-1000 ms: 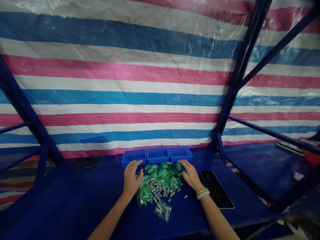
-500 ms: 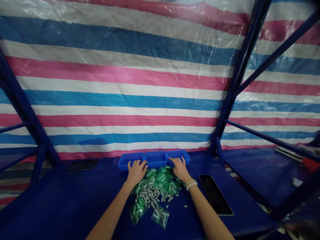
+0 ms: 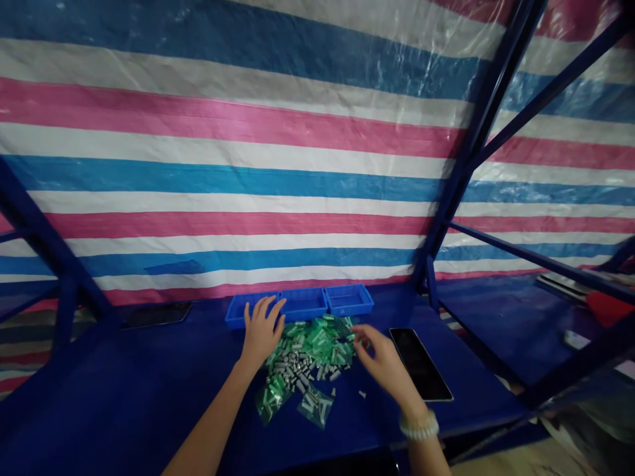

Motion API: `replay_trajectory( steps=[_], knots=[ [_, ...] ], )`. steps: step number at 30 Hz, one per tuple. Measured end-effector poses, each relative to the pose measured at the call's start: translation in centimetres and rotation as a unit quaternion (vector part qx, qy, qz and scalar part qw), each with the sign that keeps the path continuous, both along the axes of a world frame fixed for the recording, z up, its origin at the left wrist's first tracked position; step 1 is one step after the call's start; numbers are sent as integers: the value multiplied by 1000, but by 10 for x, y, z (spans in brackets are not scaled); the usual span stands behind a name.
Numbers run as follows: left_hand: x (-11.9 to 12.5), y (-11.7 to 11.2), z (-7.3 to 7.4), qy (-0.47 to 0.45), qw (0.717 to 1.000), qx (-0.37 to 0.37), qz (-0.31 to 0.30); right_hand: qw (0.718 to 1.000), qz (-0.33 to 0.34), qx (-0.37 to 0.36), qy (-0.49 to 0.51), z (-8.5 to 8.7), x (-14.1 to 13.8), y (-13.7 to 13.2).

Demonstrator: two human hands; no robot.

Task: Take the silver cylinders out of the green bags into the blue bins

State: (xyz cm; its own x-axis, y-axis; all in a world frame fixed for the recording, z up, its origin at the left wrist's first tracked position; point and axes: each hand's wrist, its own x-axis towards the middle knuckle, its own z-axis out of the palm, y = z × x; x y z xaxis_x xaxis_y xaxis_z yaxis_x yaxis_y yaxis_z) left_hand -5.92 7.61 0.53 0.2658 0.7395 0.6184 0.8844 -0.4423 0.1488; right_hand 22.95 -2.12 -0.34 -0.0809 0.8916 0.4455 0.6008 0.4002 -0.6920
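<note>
A heap of small green plastic bags and loose grey metal pieces point(image 3: 307, 354) lies on the blue table point(image 3: 149, 390). My left hand point(image 3: 260, 330) rests open at the heap's left edge, fingers stretched toward the leftmost blue tray point(image 3: 237, 313). My right hand point(image 3: 381, 360) hovers just right of the heap with fingers loosely spread, nothing visibly in it. Two more blue trays, the middle one point(image 3: 302, 304) and the right one point(image 3: 348, 299), stand in a row behind the heap.
A dark phone point(image 3: 421, 363) lies face up right of my right hand. Another dark phone point(image 3: 156, 315) lies at the back left. Blue steel frame posts point(image 3: 449, 198) rise at the right; a striped tarpaulin point(image 3: 248, 165) closes off the back.
My right hand has pulled back from the right tray, toward me and to the right of the heap. My left hand stays at the heap's left edge. The view has shifted slightly.
</note>
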Motion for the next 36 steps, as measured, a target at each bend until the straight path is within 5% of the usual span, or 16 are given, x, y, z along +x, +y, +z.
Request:
replay_trajectory(
  steps=[3, 7, 9, 12, 18, 25, 29, 36],
  knots=[
    [7, -23, 20, -39, 996, -8, -78, 995, -43, -64, -63, -31, -9, -50],
    [22, -84, 30, 28, 964, -150, -217, 990, -65, -80, -100, -64, -20, -72],
    [31, -113, 24, 59, 941, -217, -254, 992, -57, -68, -91, -66, -23, -66],
    [39, -137, 10, 62, 941, -229, -242, 994, -76, -41, -68, -57, -27, -51],
    [37, -135, -19, -31, 977, -117, -178, 996, -52, 6, -77, -42, -36, -37],
    [29, -136, -40, -128, 980, -29, -149, 989, -22, 6, -148, -43, -42, -28],
    [35, -139, -36, -164, 973, -36, -155, 991, -35, 15, -125, -42, -43, -28],
    [55, -150, -6, -278, 941, -105, -162, 985, 26, -10, 170, -16, -62, -49]
  ],
)
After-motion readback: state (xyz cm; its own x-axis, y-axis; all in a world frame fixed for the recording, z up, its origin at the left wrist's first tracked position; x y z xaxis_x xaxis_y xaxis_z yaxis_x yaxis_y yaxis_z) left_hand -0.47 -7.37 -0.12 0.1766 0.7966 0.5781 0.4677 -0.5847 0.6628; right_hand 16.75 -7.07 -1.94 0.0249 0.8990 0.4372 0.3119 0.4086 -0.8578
